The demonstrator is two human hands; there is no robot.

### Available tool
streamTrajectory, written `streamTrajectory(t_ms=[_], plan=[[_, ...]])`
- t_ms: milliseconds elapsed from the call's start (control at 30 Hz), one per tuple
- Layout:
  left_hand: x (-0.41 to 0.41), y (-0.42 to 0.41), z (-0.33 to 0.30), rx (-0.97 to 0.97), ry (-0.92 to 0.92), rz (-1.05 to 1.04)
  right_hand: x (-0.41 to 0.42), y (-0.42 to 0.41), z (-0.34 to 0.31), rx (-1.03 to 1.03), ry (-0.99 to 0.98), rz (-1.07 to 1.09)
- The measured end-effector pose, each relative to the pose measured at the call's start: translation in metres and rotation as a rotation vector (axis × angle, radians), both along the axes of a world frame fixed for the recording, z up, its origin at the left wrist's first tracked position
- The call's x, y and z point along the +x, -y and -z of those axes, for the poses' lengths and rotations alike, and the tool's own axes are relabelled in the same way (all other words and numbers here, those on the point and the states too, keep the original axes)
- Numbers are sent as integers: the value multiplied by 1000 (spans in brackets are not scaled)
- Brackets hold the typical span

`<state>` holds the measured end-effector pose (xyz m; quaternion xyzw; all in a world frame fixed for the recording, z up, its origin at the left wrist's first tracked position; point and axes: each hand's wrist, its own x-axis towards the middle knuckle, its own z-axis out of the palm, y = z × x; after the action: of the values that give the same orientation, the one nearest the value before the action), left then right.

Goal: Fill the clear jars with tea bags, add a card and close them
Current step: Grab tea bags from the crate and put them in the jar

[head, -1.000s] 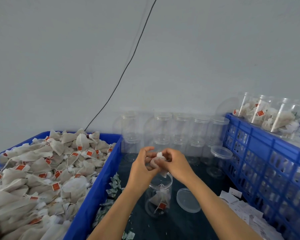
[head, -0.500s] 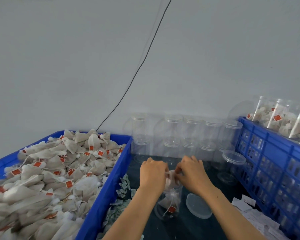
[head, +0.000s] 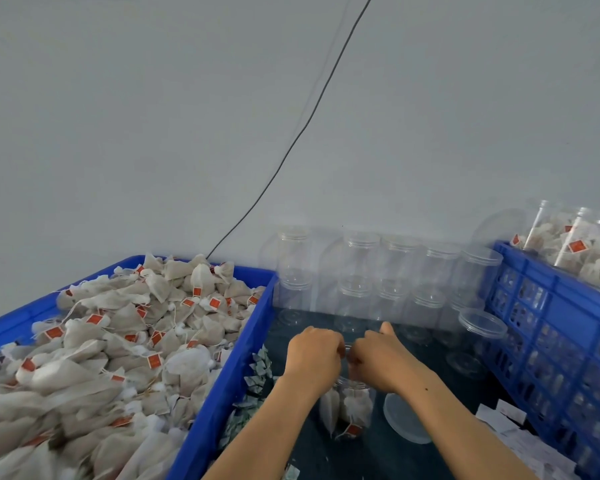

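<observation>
A clear jar point(head: 349, 408) stands on the dark tabletop between two blue crates, with two tea bags point(head: 355, 403) showing inside it. My left hand point(head: 314, 355) and my right hand point(head: 378, 362) meet over its mouth. The fingers of both curl down into the opening onto a tea bag, and the fingertips are hidden behind the backs of my hands. The jar's round clear lid point(head: 407, 422) lies flat just right of it. White cards point(head: 510, 420) lie scattered at the lower right.
The left blue crate point(head: 229, 386) is heaped with tea bags point(head: 118, 358). Small sachets point(head: 257, 372) lie beside it. Several empty clear jars point(head: 361, 271) are stacked along the wall. The right blue crate point(head: 551, 323) carries filled jars point(head: 568, 244). A black cable point(head: 291, 143) runs down the wall.
Both hands have come down from above the jar to its mouth, taking the tea bag into it. The bag no longer shows between my fingers.
</observation>
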<state>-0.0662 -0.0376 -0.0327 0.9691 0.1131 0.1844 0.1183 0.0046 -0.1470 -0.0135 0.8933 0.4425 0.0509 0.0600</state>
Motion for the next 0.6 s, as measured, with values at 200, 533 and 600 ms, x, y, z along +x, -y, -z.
streamTrajectory(t_ms=[200, 533, 600], plan=[[-2, -17, -13, -121, 145, -109, -6, -15, -15, 543, -256, 51], [-38, -115, -21, -290, 241, -494, -34, -132, -26, 1117, -1337, 136], [-49, -142, -9, -309, 187, -543, -36, -160, -19, 1031, -1254, 118]])
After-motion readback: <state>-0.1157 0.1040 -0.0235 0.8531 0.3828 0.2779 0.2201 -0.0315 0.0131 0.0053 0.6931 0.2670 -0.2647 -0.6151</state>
